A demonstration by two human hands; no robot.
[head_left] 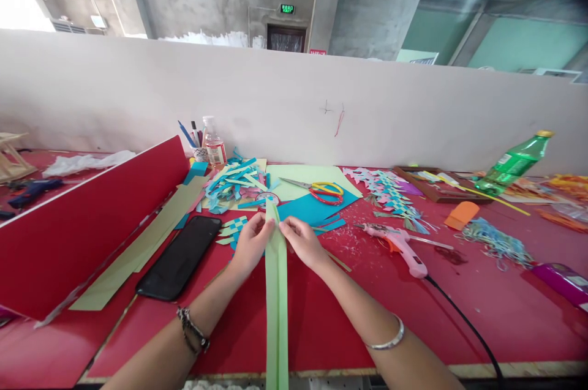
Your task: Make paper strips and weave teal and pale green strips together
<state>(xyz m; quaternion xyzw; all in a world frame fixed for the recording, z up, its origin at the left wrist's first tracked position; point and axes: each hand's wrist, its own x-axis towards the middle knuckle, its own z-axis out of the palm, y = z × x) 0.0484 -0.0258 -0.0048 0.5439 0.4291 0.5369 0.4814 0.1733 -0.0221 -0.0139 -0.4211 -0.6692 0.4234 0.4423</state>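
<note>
A long pale green paper strip with a lengthwise crease runs from between my hands down past the table's front edge. My left hand pinches its left edge near the far end. On the opposite edge, my right hand pinches the strip between thumb and fingers. Just left of my left hand lies a woven piece of blue and green paper. Beyond my right hand are blue paper and scissors with red and yellow handles, lying on a pale green sheet.
A black phone and long paper strips lie left, beside an upright red board. Paper scraps are heaped behind. To the right are a pink glue gun with a black cord, woven paper pieces and a green bottle.
</note>
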